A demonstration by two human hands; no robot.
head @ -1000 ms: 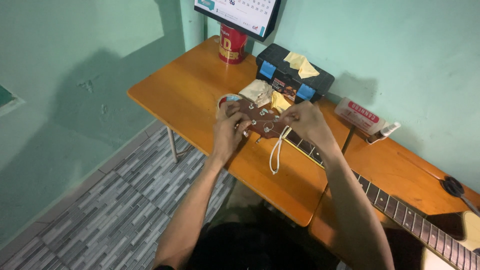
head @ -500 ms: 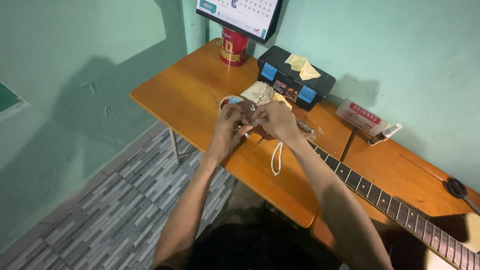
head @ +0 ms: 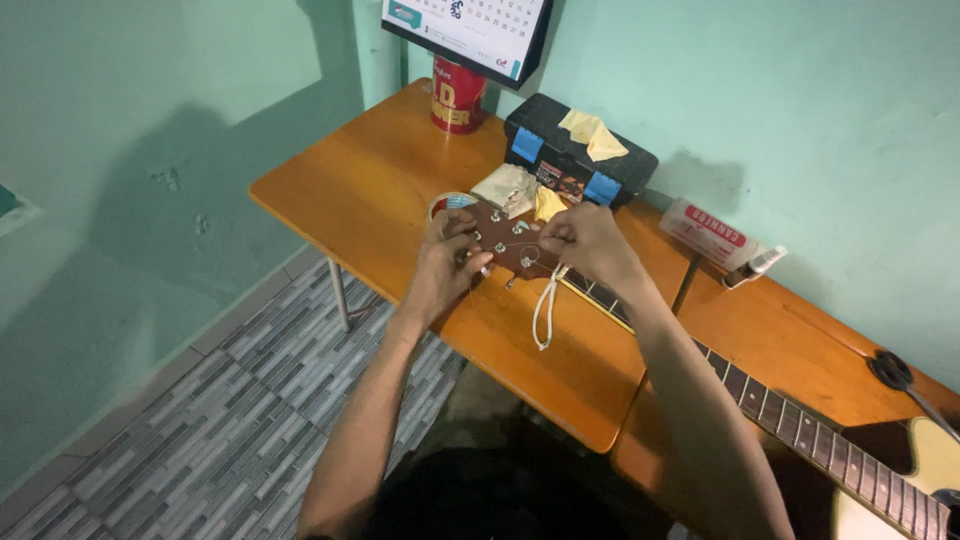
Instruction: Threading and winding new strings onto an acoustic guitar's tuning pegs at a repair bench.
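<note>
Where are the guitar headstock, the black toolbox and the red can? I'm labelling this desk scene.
guitar headstock (head: pixel 510 243), head view, on its brown face among the tuning pegs.
black toolbox (head: pixel 560 160), head view, on its lid.
red can (head: pixel 456 97), head view, on its side wall.

A red cylindrical tin (head: pixel 457 95) stands at the far end of the orange wooden table (head: pixel 370 190), under a hanging calendar (head: pixel 470 28). Beside it sits a black toolbox with blue latches (head: pixel 575 160), a yellow cloth (head: pixel 592 134) draped on its lid. Grey tiles (head: pixel 200 430) cover the floor.
</note>
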